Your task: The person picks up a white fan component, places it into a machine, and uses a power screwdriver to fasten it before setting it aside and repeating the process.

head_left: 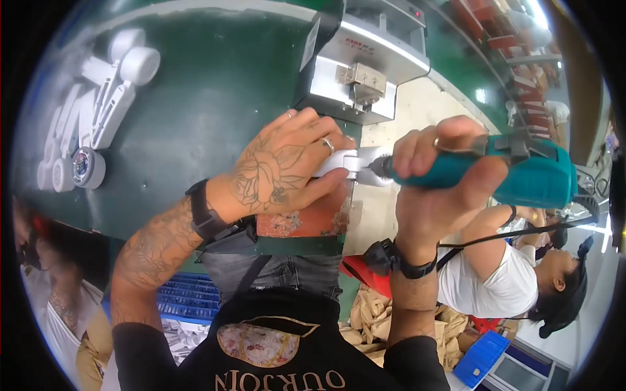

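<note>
My right hand point(424, 195) is wrapped round a teal electric screwdriver point(531, 174), held almost level with its tip toward the left. The tip meets or nearly meets a white plastic part point(345, 161); exact contact is too small to tell. From the other side my left hand point(274, 163) grips that part, thumb below and fingers above. Some of the part is hidden under the fingers. Beneath the left hand lies a worn orange-red block point(303, 223) at the near edge of the green tabletop point(189, 124).
Several white plastic assemblies with round ends point(111, 117) lie at the left. A metal machine point(355, 91) stands beyond my hands. A black cord point(541, 230) trails from the screwdriver. Another person point(486, 274) sits at the right, one more at the lower left. Blue crates point(189, 296) are below.
</note>
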`<state>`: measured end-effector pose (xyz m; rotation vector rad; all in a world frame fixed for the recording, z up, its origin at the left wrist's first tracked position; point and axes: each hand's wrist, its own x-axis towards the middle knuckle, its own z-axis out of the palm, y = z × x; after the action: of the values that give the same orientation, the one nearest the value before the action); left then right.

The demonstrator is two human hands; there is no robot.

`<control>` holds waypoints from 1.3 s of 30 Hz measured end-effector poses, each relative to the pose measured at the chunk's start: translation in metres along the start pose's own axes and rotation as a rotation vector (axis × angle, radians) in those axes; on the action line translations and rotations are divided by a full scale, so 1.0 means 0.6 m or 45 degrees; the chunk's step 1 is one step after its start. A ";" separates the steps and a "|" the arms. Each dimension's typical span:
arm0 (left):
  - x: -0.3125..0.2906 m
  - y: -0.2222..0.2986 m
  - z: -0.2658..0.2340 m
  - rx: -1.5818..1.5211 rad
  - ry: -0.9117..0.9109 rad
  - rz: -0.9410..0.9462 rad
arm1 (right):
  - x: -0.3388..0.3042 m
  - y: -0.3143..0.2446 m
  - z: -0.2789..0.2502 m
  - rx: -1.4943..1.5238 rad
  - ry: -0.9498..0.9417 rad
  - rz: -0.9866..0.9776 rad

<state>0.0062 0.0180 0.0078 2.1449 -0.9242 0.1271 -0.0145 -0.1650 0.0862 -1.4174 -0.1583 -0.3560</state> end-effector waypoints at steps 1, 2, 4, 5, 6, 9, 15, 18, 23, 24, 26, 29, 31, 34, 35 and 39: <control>0.000 -0.001 -0.001 -0.009 -0.034 -0.010 | -0.009 0.003 -0.002 -0.003 0.004 0.018; 0.001 -0.001 -0.002 -0.029 -0.003 -0.013 | -0.015 0.004 0.001 -0.080 0.005 0.028; 0.000 -0.002 -0.001 -0.026 -0.011 -0.016 | -0.019 0.002 0.001 -0.169 -0.002 0.053; 0.000 -0.003 0.000 -0.021 -0.012 -0.017 | -0.018 0.004 -0.001 -0.170 0.001 0.056; 0.002 -0.005 0.002 -0.024 -0.015 -0.016 | -0.016 0.007 -0.001 -0.153 0.005 0.046; 0.005 -0.009 0.004 -0.049 -0.003 0.000 | -0.012 0.018 -0.002 -0.163 -0.028 0.031; 0.012 -0.009 0.012 0.046 0.127 0.075 | -0.022 0.043 -0.007 0.050 0.027 -0.011; 0.021 -0.008 0.011 0.070 0.094 0.103 | -0.014 0.054 -0.030 0.213 -0.071 -0.043; -0.014 -0.029 0.018 -0.009 0.166 0.209 | -0.028 0.046 -0.018 0.174 0.009 0.076; -0.016 -0.029 0.022 0.024 0.168 0.292 | -0.029 0.038 -0.022 0.295 0.098 0.046; -0.033 0.006 0.033 0.169 0.227 0.310 | -0.028 0.015 -0.086 0.412 0.176 -0.073; -0.070 0.007 -0.024 0.337 0.312 0.399 | -0.006 -0.019 -0.066 0.465 0.340 -0.431; -0.108 0.015 -0.070 0.001 0.335 0.051 | 0.016 -0.026 -0.048 0.330 0.452 -0.499; -0.157 0.004 -0.159 -0.013 0.839 -0.341 | 0.037 -0.019 -0.045 0.065 0.544 -0.542; -0.184 -0.013 -0.184 -0.058 0.953 -0.485 | 0.038 -0.007 -0.051 -0.052 0.515 -0.520; -0.291 -0.100 -0.281 0.381 1.172 -0.722 | 0.037 0.035 -0.077 -0.197 0.345 -0.507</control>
<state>-0.0484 0.2616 0.0222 2.1574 0.2465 0.9113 0.0087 -0.2113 0.0662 -1.4716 -0.1943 -0.9001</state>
